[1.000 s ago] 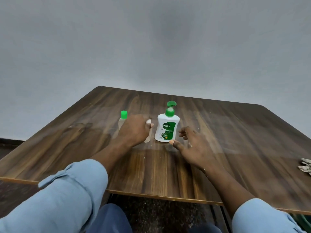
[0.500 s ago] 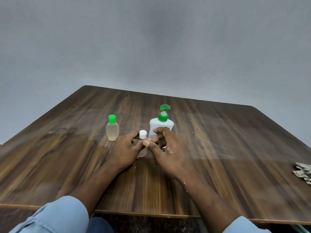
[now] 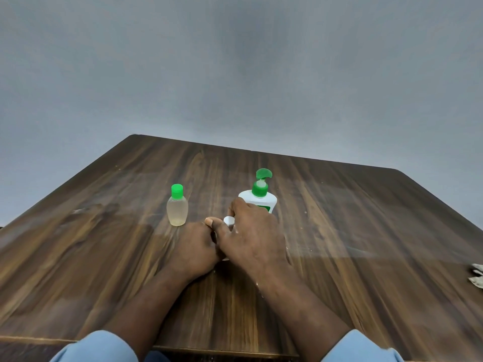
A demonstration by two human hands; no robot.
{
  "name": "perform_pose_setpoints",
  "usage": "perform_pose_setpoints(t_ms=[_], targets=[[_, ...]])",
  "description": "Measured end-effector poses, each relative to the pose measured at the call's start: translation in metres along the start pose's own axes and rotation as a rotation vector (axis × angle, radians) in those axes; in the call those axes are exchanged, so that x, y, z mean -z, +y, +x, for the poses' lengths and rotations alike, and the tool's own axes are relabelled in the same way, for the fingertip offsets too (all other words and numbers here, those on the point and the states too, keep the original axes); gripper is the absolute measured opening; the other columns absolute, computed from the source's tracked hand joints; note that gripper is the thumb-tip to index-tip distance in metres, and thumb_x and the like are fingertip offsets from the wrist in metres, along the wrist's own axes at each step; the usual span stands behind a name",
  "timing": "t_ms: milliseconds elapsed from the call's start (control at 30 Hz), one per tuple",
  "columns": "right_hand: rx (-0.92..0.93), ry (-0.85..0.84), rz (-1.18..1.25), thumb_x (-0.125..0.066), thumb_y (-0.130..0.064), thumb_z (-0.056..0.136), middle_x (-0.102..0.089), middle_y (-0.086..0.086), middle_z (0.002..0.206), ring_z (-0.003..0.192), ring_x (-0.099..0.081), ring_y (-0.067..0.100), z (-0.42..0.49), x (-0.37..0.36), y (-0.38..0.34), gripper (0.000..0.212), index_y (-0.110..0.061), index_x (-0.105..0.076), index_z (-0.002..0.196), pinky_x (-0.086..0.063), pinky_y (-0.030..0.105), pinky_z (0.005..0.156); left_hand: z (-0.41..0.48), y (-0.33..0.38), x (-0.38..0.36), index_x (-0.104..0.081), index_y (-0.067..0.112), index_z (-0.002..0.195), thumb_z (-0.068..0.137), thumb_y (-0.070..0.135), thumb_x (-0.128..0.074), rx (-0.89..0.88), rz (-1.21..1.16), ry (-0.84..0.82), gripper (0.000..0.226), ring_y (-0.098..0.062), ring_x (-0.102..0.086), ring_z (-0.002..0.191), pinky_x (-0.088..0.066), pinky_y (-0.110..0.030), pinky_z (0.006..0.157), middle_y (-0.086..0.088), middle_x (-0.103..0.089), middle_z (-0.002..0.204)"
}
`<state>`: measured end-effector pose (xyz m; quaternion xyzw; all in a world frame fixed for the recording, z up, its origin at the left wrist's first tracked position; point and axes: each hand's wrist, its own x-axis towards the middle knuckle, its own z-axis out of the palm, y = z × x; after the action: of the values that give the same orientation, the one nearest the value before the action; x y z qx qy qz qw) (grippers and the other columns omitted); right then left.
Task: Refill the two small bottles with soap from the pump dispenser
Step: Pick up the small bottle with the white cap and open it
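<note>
A small clear bottle with a white cap (image 3: 228, 220) stands on the wooden table (image 3: 366, 231), almost wholly hidden between my hands. My left hand (image 3: 194, 248) wraps its body. My right hand (image 3: 251, 236) closes its thumb and fingers around the white cap. Just behind my right hand stands the white pump dispenser (image 3: 260, 197) with a green pump head. A second small bottle with a green cap (image 3: 177, 209) holds pale liquid and stands upright to the left, apart from both hands.
A crumpled piece of cloth or paper (image 3: 477, 276) lies at the table's right edge. A plain grey wall rises behind the table. The near table edge runs just in front of my light blue sleeves (image 3: 96, 347).
Both hands have closed in on the white-capped bottle: the left took its body, the right came from beside the dispenser onto its cap. The bottle sits nearer me than before.
</note>
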<state>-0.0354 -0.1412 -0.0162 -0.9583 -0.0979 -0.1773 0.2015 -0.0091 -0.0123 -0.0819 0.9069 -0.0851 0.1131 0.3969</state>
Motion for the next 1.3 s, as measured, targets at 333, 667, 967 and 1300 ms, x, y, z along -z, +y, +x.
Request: perform_pose_setpoints(t_ms=[333,667,967,1300], targets=[[0.184,-0.104,-0.062,-0.061,-0.031,0.096,-0.053,-0.007,0.098,0.089,-0.054,0.014,0.005,0.001,0.003,0.018,-0.022,-0.049,0.106,-0.043,0.028,0.07,-0.003,0.0,0.002,-0.062,0.019,0.069,0.085,0.007,-0.069,-0.018,-0.07,-0.04,0.022,-0.01,-0.052,0.05,-0.041,-0.026,0.048,0.003,-0.062,0.057],[0.199,-0.121,0.021,-0.059,-0.048,0.097,-0.059,-0.007,0.124,0.109,-0.054,0.013,0.002,0.009,0.018,0.044,-0.026,-0.048,0.133,-0.049,0.03,0.086,-0.004,0.005,0.002,-0.057,0.016,0.063,0.076,0.011,-0.073,-0.015,-0.092,-0.013,0.02,-0.014,-0.049,0.046,-0.038,-0.031,0.045,0.0,-0.058,0.052],[0.264,-0.278,0.059,-0.07,-0.022,0.086,-0.06,-0.012,0.118,0.106,-0.054,0.013,0.01,0.017,0.017,0.043,-0.031,-0.055,0.125,-0.052,0.032,0.086,-0.006,0.008,0.005,-0.061,0.032,0.072,0.079,0.015,-0.081,-0.046,-0.122,-0.005,0.028,-0.003,-0.061,0.055,-0.041,-0.02,0.049,0.007,-0.069,0.064],[0.25,-0.213,-0.042,-0.064,-0.024,0.092,-0.059,-0.009,0.113,0.103,-0.056,0.015,0.013,0.016,0.016,0.032,-0.027,-0.06,0.124,-0.043,0.028,0.075,-0.007,0.01,0.005,-0.06,0.032,0.071,0.079,0.017,-0.083,-0.052,-0.147,0.006,0.029,0.001,-0.058,0.054,-0.038,-0.015,0.049,0.013,-0.063,0.057]])
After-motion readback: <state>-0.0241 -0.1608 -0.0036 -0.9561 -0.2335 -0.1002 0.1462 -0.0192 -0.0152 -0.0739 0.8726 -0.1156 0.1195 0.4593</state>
